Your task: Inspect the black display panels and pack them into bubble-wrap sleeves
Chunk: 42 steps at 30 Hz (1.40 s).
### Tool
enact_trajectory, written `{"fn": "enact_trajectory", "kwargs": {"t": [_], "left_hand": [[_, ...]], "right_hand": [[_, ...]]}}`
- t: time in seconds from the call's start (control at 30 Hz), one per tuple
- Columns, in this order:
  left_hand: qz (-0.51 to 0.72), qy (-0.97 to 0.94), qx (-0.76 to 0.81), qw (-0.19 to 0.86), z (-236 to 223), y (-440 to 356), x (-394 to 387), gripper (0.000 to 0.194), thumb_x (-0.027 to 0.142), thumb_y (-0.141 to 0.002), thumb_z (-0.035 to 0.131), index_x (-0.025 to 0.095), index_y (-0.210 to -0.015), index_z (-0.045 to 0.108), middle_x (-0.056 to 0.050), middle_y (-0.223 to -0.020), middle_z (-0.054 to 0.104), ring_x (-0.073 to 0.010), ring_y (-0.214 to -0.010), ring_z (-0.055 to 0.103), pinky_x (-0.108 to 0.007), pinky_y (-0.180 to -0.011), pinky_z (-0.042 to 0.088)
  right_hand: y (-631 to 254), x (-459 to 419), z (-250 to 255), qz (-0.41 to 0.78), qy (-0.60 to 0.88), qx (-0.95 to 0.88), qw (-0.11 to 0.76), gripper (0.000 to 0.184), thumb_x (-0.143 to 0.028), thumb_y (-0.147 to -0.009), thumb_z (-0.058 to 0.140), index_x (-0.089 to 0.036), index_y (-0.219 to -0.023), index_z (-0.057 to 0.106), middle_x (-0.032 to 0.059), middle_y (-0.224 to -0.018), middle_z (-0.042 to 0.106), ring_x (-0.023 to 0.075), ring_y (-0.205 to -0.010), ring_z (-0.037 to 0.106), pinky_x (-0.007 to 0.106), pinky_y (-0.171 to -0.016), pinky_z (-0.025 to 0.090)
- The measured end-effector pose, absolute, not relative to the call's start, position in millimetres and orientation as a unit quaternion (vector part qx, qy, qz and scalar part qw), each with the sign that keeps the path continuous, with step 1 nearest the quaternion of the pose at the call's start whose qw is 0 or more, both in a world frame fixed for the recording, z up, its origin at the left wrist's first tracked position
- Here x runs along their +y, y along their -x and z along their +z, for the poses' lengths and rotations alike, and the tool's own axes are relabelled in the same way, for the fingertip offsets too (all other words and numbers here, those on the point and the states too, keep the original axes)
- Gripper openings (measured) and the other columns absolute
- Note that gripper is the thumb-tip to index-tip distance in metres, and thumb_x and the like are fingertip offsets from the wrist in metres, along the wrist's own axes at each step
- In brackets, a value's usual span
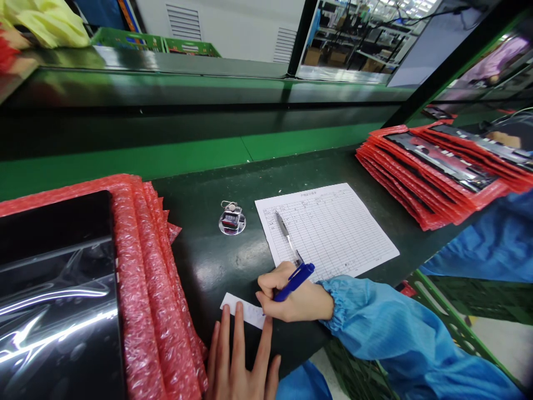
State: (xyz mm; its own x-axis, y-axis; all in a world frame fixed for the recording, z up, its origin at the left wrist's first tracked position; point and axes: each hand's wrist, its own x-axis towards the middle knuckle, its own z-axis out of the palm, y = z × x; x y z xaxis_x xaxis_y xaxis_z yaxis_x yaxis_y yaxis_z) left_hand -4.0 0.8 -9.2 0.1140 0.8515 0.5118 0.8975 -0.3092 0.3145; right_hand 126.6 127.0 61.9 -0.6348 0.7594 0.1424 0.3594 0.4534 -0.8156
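My right hand [297, 297], in a blue sleeve, is closed round a blue pen [295, 281]. The pen's lower end points down at a small white paper slip [251, 314] on the dark bench. Flat on the bench lies my left hand [241, 366], fingers spread, with fingertips touching the slip's near edge. Just beyond the right hand is a printed form [328, 228] with a ruled grid. A grey and clear pen [284, 226] rests on that form. Left of the form sits a small metal tally counter [232, 219] with a ring.
Red bubble-wrap sleeves [145, 289] are stacked at left, a black glossy panel [58, 300] on top. More red sleeves with panels [433, 172] are piled at right. A co-worker's blue sleeve [478, 244] shows beside them. A green raised ledge [187, 155] runs behind the bench.
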Motion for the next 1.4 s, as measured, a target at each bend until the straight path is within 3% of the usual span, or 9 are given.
{"fn": "enact_trajectory", "kwargs": {"t": [0.43,0.67,0.93,1.4], "left_hand": [[-0.303,0.75,-0.587,0.046,-8.6,4.6,0.7,0.057,0.046,-0.081,0.054,0.031,-0.135,0.044,-0.012,-0.154,0.02,-0.0321,-0.136,0.027,-0.042,-0.109,0.023],[-0.293,0.758,-0.58,0.059,-9.7,5.6,0.2,0.051,0.047,-0.081,0.054,0.029,-0.128,0.052,-0.014,-0.153,0.022,-0.0333,-0.136,0.026,-0.041,-0.11,0.022],[-0.294,0.753,-0.586,0.056,-8.2,4.4,0.9,0.061,0.046,-0.081,0.053,0.032,-0.138,0.038,-0.012,-0.154,0.02,-0.0326,-0.136,0.027,-0.041,-0.109,0.023],[-0.299,0.753,-0.584,0.049,-8.9,5.0,1.1,0.057,0.046,-0.081,0.053,0.031,-0.136,0.043,-0.012,-0.154,0.02,-0.0326,-0.136,0.026,-0.041,-0.11,0.022]], "right_hand": [[-126.0,127.2,62.5,0.39,0.342,-0.817,0.252,0.034,-0.014,-0.071,0.046,-0.022,-0.054,0.018,-0.0098,-0.045,0.021,0.006,-0.041,0.019,0.019,-0.04,0.021],[-127.6,127.0,61.9,0.394,0.351,-0.812,0.249,0.034,-0.014,-0.071,0.048,-0.022,-0.053,0.02,-0.0096,-0.045,0.023,0.0056,-0.041,0.02,0.019,-0.04,0.021],[-126.1,127.6,64.4,0.407,0.358,-0.807,0.237,0.035,-0.019,-0.074,0.049,-0.022,-0.052,0.022,-0.0097,-0.044,0.025,0.0058,-0.039,0.022,0.019,-0.039,0.023],[-127.6,127.5,61.9,0.409,0.372,-0.795,0.248,0.035,-0.017,-0.073,0.05,-0.021,-0.052,0.022,-0.0097,-0.043,0.025,0.0047,-0.039,0.023,0.018,-0.04,0.022]]}}
